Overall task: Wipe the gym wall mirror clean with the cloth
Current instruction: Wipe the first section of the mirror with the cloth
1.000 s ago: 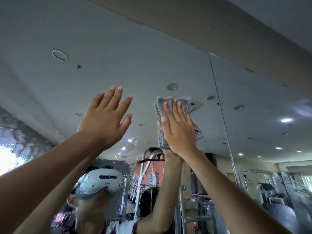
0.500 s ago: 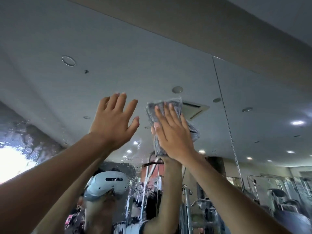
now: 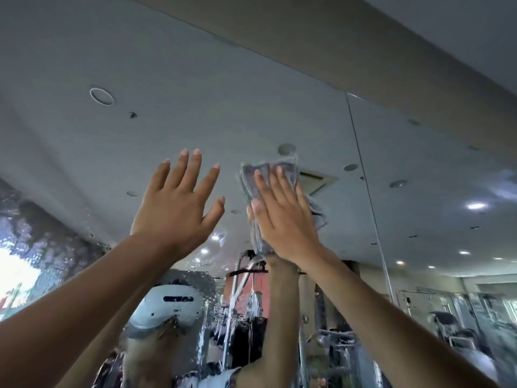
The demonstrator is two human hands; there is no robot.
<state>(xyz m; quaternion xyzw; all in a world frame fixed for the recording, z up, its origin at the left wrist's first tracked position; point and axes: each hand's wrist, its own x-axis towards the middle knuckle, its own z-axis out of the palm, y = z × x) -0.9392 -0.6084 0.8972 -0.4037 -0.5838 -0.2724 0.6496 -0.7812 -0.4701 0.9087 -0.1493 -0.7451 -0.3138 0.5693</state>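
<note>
The right hand (image 3: pixel 282 217) is pressing the grey cloth (image 3: pixel 253 180) flat against the mirror (image 3: pixel 167 79), fingers straight and nearly together; the left hand (image 3: pixel 176 208) is lying just left of it, fingers straight and slightly spread, holding nothing; droplets (image 3: pixel 207 253) are clinging below.

Both arms reach up from the frame's lower corners. The left hand (image 3: pixel 173 208) is raised at centre-left, fingers straight and spread, holding nothing. The right hand (image 3: pixel 282 217), at centre, lies flat — fingers straight, pressing the cloth (image 3: pixel 247 179).
</note>
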